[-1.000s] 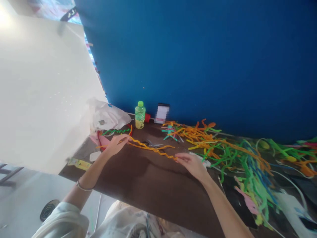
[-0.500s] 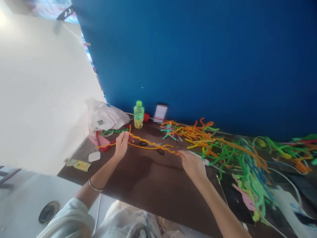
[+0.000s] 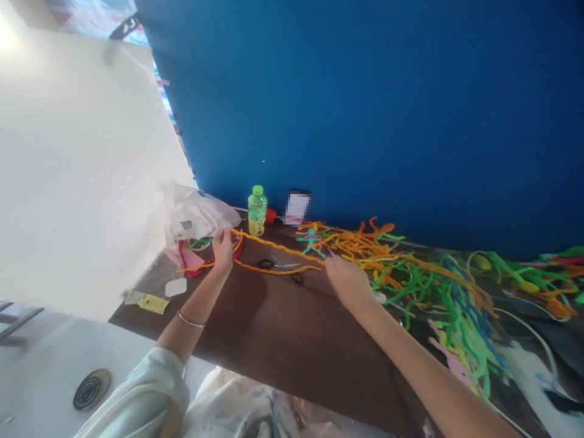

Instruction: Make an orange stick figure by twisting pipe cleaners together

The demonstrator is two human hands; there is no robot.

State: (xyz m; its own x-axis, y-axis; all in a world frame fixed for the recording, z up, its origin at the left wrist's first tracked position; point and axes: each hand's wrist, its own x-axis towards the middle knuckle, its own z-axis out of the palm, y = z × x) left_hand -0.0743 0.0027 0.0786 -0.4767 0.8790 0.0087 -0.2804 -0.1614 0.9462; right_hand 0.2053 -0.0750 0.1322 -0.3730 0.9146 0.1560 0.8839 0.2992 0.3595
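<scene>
In the head view, the left hand point(image 3: 223, 246) pinches one end of an orange fuzzy strand point(image 3: 278, 244), and the right hand point(image 3: 349, 281) has the other end caught at its fingertips. The strand spans the gap between the two grips, slightly wavy, sloping down toward the right one. Below it, on the dark table point(image 3: 292, 334), lies a second orange strand point(image 3: 274, 272), which runs behind the left wrist and out on both sides of it. Scissors point(image 3: 285, 266) with black handles rest between the two grips, beside that second strand. Just beyond the left grip and a little to its right stands a bottle point(image 3: 257, 213) with a green cap; a white plastic bag point(image 3: 205, 213) slumps behind and left of the same grip. Nearer the person, left of the left forearm, are a white pad point(image 3: 176, 287) and a yellow packet point(image 3: 148, 302). Just beyond the right grip lies a small turquoise figure point(image 3: 312, 239). To the right of that grip spread a heap of orange strands point(image 3: 365, 246) and, farther right, a tangle of green strands point(image 3: 420, 283)
</scene>
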